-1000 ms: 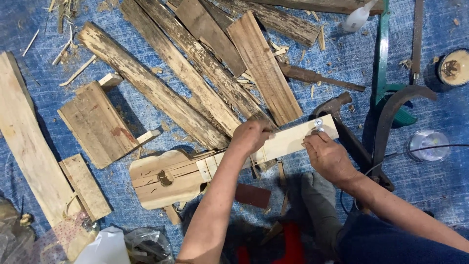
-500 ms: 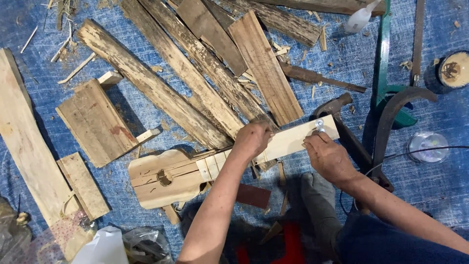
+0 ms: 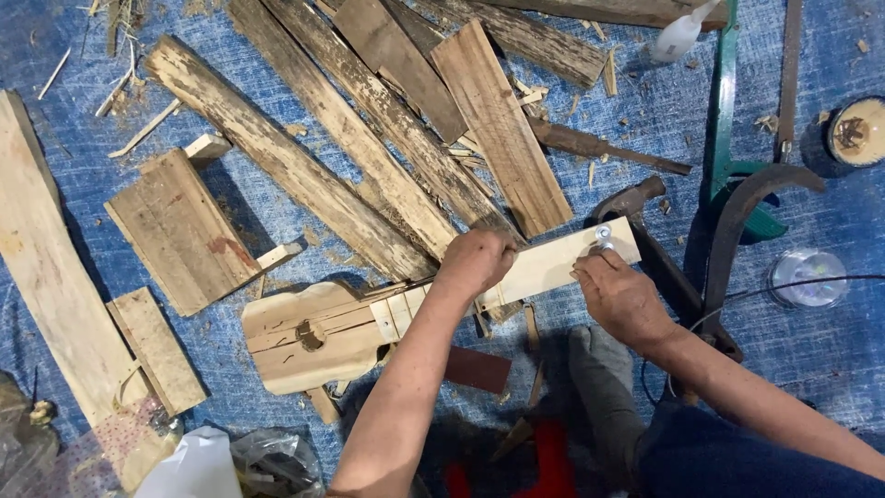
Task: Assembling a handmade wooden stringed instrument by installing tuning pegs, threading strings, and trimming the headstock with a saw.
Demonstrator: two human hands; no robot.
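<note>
From the head view, the pale wooden neck piece (image 3: 553, 263) lies across the blue tarp (image 3: 277, 221), joined to a guitar-shaped body (image 3: 309, 332). The step seems best done by pinning the neck firmly while working the small metal fitting (image 3: 604, 233) squarely. The left hand (image 3: 475, 263) is curled closed over the neck. The right hand (image 3: 619, 297) has its fingertips pinched nearly closed at the fitting.

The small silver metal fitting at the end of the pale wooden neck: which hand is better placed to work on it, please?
Probably the right hand: its fingertips sit at the small silver metal fitting, while the left hand grips the pale wooden neck further along, steadying it.
</note>
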